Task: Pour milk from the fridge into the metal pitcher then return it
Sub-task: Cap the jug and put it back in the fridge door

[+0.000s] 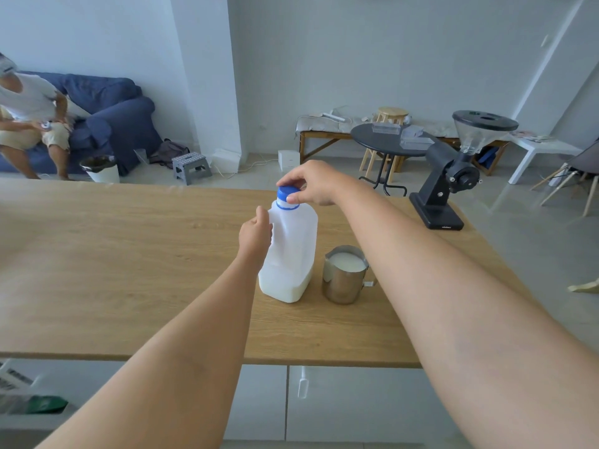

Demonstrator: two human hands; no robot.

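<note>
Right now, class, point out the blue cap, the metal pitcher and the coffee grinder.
blue cap (287, 193): head view, front side.
metal pitcher (340, 288): head view, steel wall.
coffee grinder (436, 211): head view, black base.

I see pale walls (356, 59), a blue sofa (113, 108) at left, a round black table (385, 142) by a wooden bench (321, 137), and a grey floor (518, 228).

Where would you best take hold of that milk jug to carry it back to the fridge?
By its moulded handle, coming from the left side. The milk jug stands upright on the wooden counter, and the left hand already grips there. The metal pitcher stands close on its right, and the right hand is on the blue cap.
</note>
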